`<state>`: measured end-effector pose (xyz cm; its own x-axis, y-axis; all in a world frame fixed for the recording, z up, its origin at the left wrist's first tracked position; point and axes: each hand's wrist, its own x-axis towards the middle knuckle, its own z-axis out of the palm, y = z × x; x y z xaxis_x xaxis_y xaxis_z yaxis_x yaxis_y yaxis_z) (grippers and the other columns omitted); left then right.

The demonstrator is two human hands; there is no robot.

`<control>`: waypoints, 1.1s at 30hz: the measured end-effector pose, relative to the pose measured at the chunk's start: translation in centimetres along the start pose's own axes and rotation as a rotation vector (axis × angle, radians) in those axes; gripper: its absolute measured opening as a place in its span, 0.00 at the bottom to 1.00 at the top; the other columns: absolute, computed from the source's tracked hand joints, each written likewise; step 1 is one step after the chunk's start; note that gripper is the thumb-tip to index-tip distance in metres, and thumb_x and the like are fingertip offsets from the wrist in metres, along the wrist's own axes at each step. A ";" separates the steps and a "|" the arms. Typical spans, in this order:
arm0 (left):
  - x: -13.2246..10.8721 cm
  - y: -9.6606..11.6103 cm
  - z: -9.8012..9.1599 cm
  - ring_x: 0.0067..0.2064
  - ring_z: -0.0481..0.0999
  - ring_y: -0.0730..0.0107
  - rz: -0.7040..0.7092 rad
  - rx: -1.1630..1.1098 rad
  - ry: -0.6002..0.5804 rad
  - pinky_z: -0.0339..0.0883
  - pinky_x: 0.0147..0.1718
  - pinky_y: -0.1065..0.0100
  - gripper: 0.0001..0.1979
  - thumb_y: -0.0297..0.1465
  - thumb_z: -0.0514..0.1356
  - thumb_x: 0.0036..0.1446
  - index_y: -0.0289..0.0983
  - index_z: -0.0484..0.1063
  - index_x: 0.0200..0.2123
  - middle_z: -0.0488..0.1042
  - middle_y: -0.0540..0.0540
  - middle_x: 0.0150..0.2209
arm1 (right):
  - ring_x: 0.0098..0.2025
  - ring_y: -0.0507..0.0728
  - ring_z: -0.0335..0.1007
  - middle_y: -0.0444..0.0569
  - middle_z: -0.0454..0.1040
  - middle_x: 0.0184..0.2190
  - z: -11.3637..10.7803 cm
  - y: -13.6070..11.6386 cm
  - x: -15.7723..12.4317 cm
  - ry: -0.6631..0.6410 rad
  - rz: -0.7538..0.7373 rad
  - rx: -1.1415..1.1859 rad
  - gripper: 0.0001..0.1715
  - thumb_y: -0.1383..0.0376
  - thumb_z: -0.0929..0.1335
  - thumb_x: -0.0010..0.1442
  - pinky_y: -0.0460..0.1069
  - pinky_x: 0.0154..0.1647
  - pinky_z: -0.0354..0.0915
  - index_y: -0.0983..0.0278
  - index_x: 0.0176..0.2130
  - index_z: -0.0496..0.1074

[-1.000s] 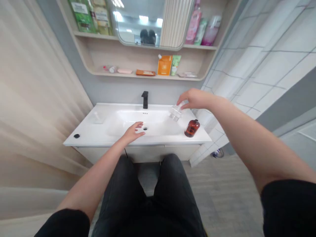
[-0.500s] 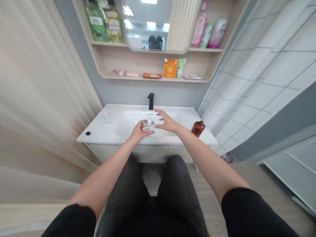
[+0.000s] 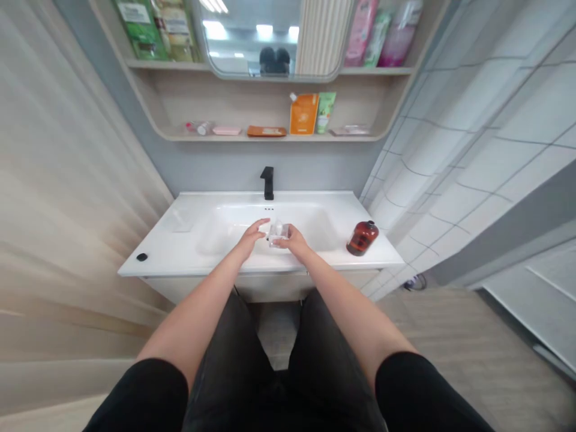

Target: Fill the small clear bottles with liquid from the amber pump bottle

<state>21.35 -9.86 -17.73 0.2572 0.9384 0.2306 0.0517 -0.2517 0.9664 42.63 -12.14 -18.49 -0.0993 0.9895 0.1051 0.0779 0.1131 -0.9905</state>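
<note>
1. Over the white washbasin (image 3: 310, 219), a small clear square bottle (image 3: 276, 234) sits between the two hands.
2. The right hand (image 3: 292, 241) curls against its side and appears to have hold of it.
3. The left hand (image 3: 246, 239) is half open, holding nothing, its fingertips just short of the bottle.
4. It looks like glass: rather heavy for its size, slippery if wet, and fragile. Best to grip the square body, not the narrow top.

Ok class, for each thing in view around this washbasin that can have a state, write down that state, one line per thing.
Clear bottle: upright, held.
Left hand: open, fingers beside the bottle.
Right hand: closed on the bottle's side.
Amber bottle: capped, standing on the counter.
Black faucet: no water visible.
</note>
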 end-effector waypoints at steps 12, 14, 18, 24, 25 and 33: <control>0.0 -2.2 2.4 0.51 0.81 0.52 -0.029 -0.042 -0.009 0.71 0.59 0.52 0.24 0.46 0.77 0.49 0.38 0.82 0.45 0.85 0.41 0.48 | 0.50 0.62 0.78 0.46 0.83 0.48 -0.1 1.5 0.3 -0.135 -0.040 -0.177 0.43 0.53 0.87 0.41 0.56 0.56 0.71 0.59 0.51 0.74; -0.1 -2.2 2.5 0.47 0.80 0.56 -0.037 -0.050 0.065 0.72 0.54 0.55 0.23 0.43 0.79 0.45 0.39 0.78 0.39 0.84 0.43 0.45 | 0.52 0.63 0.78 0.48 0.83 0.50 0.2 1.5 0.3 -0.124 -0.064 -0.227 0.44 0.52 0.87 0.40 0.56 0.57 0.71 0.59 0.53 0.75; -0.1 -2.2 2.8 0.47 0.79 0.59 0.002 -0.081 0.109 0.71 0.53 0.57 0.29 0.40 0.81 0.38 0.41 0.74 0.42 0.82 0.46 0.44 | 0.47 0.62 0.79 0.46 0.82 0.44 0.4 1.5 0.3 -0.101 -0.008 -0.223 0.42 0.52 0.86 0.41 0.55 0.51 0.73 0.60 0.51 0.75; -0.2 -1.9 2.8 0.43 0.77 0.61 -0.051 -0.081 0.093 0.71 0.51 0.59 0.28 0.41 0.81 0.36 0.40 0.75 0.39 0.79 0.50 0.38 | 0.42 0.60 0.77 0.44 0.81 0.38 0.3 0.9 -0.1 -0.080 0.019 -0.217 0.36 0.56 0.86 0.41 0.52 0.47 0.74 0.60 0.46 0.75; -0.2 -1.8 2.7 0.43 0.77 0.61 -0.049 -0.081 0.104 0.70 0.51 0.59 0.28 0.41 0.81 0.36 0.41 0.74 0.39 0.78 0.50 0.38 | 0.43 0.60 0.77 0.44 0.81 0.38 0.3 0.9 -0.1 -0.069 0.021 -0.233 0.36 0.56 0.86 0.41 0.52 0.47 0.74 0.60 0.46 0.75; -0.1 -1.7 2.7 0.44 0.78 0.62 -0.042 -0.090 0.118 0.71 0.51 0.60 0.31 0.39 0.81 0.34 0.41 0.75 0.41 0.79 0.49 0.40 | 0.42 0.59 0.77 0.44 0.81 0.41 0.4 1.7 0.5 -0.080 0.012 -0.242 0.41 0.53 0.87 0.41 0.53 0.46 0.73 0.59 0.51 0.75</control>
<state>23.86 -10.19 -19.73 0.1414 0.9703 0.1963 -0.0281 -0.1943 0.9805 42.33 -11.48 -20.16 -0.1748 0.9816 0.0764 0.3139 0.1291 -0.9406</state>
